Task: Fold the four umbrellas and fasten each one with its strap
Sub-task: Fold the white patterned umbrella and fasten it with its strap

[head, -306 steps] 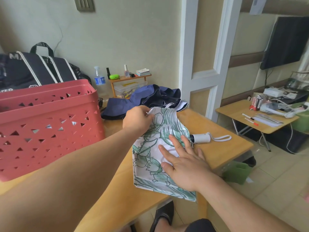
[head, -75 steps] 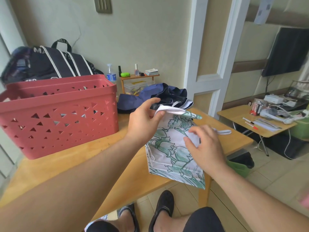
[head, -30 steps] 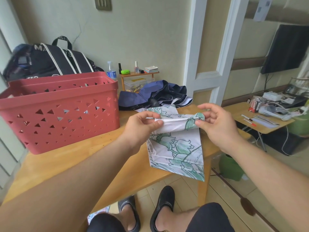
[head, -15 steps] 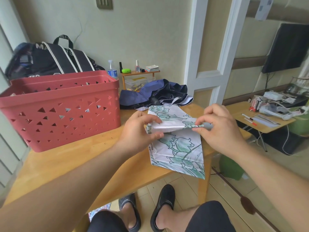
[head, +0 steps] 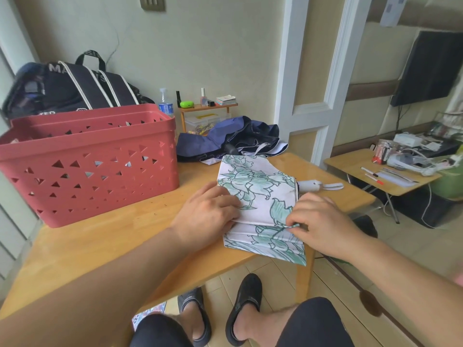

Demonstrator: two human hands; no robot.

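**Floral umbrella pressed flat at the table's front right corner**

The floral umbrella (head: pixel 258 196) lies on the wooden table (head: pixel 105 236) at its front right corner, and its near end hangs a little past the front edge. Its canopy is white cloth printed with large green leaves and flowers drawn in dark outline. The cloth is laid in flat, stacked pleats; a crosswise fold runs over it between the two hands, and several layered edges show below that fold. A thin dark trim shows along the right side of the cloth. The white handle (head: pixel 310 185) pokes out on the right, towards the table's right edge, with a pale wrist loop (head: pixel 333 186) lying flat beside it.

The left hand (head: pixel 208 216) rests on the cloth's left edge, its fingers curled round the fold there. The right hand (head: pixel 323 221) pinches the fold's right end between thumb and fingertips.

Behind the floral one, near the table's far edge, a dark blue umbrella (head: pixel 230 136) lies in a loose heap, unfolded. A red basket (head: pixel 87 161) with triangular holes stands on the left part of the table, well apart from the hands.
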